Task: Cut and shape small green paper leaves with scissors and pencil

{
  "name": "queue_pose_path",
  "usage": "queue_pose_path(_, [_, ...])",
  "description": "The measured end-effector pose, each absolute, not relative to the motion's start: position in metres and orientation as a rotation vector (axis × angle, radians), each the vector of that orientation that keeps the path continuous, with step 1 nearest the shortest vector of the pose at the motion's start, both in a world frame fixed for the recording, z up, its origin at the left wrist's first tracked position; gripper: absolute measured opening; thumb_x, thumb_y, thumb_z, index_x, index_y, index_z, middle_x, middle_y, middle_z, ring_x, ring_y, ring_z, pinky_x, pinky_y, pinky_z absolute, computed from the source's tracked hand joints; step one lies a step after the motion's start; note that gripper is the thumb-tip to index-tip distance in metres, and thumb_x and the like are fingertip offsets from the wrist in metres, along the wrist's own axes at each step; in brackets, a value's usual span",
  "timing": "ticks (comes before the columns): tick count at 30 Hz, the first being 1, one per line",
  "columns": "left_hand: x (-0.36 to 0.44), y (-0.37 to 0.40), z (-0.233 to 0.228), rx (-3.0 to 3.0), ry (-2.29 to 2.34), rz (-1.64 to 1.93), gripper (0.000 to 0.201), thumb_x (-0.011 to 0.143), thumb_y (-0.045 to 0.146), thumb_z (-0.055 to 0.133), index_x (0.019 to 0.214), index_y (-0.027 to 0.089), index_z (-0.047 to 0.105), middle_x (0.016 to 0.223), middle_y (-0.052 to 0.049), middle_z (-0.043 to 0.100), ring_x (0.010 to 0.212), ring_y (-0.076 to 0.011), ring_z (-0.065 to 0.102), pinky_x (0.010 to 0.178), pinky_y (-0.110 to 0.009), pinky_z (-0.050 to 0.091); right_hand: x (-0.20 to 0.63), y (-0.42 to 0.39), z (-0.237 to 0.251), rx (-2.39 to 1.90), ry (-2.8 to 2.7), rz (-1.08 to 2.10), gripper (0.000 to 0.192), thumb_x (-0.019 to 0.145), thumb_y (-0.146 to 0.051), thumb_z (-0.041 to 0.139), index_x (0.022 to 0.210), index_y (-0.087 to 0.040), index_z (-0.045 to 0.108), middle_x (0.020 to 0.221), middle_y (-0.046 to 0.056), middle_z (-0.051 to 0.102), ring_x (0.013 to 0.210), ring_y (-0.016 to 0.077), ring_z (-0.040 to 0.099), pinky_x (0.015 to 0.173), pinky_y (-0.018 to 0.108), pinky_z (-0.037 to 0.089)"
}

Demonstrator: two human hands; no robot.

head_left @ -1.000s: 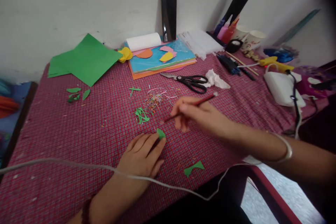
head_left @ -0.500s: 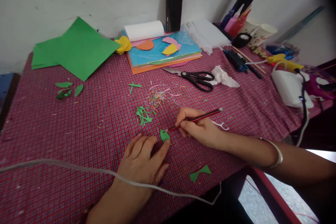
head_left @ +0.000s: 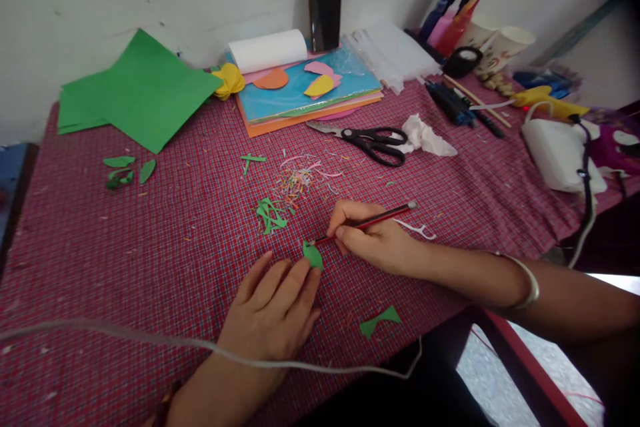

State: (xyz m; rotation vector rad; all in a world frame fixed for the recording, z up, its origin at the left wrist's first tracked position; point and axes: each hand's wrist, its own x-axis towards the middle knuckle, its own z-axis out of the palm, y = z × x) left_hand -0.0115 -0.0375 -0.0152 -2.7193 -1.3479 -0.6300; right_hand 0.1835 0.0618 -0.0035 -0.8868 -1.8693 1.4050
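My right hand (head_left: 375, 238) grips a red and black pencil (head_left: 376, 219), its tip at the upper end of a small green paper leaf (head_left: 313, 255). On the cloth, my left hand (head_left: 277, 300) lies flat, fingers stretched out, with fingertips touching the leaf's lower edge. Just beyond the leaf is a small heap of green paper scraps (head_left: 271, 217). A curved green offcut (head_left: 380, 321) lies near the table's front edge. More cut green leaves (head_left: 119, 162) rest at the left.
Black-handled scissors (head_left: 370, 141) lie beyond thin coloured shreds (head_left: 296, 183). Green sheets (head_left: 155, 93), a stack of coloured paper (head_left: 280, 99) and a white paper roll (head_left: 269, 50) are at the back. A white cable (head_left: 250, 361) crosses over my left wrist. A white box (head_left: 563, 155) sits at right.
My left hand has shifted its fingers, now closer together at the leaf's lower edge. The pencil tip stays on the leaf's upper end. The whole view has shifted slightly.
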Motion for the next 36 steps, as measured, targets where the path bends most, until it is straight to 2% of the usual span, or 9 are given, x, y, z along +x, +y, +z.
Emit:
queue_pose_path(7, [-0.0142,-0.0347,-0.0159,-2.765,-1.290,-0.551,0.028,0.089,0.022,0.051,0.113,0.018,0.063,0.109,-0.003,0.069,0.101,-0.0211,0.058,0.101,-0.042,0.037,0.1844,0.0611,-0.0014,-0.877,-1.864,1.424,0.015,0.073,-0.007,0.043,0.067,-0.018,0.051,0.056,-0.005,0.045,0.052,0.0091,0.040,0.049,0.023,0.031])
queue_pose_path(31, [-0.0115,-0.0349,-0.0179,-2.735,-1.274,-0.654,0.023,0.086,0.020,0.056,0.105,0.013,0.066,0.106,-0.005,0.071,0.095,-0.0217,0.061,0.100,-0.043,0.038,0.1909,0.0617,0.0005,-0.765,-1.974,1.487,0.017,0.070,-0.006,0.041,0.062,-0.018,0.050,0.060,-0.004,0.050,0.058,0.0089,0.048,0.054,0.021,0.038])
queue_pose_path(36, [-0.0111,-0.0348,-0.0151,-2.765,-1.310,-0.612,0.025,0.087,0.021,0.055,0.109,0.015,0.065,0.108,-0.005,0.070,0.098,-0.0220,0.059,0.101,-0.043,0.037,0.1922,0.0627,-0.0002,-0.862,-1.692,1.700,0.015,0.072,-0.009,0.041,0.067,-0.019,0.051,0.049,-0.007,0.045,0.043,0.0075,0.040,0.041,0.020,0.030])
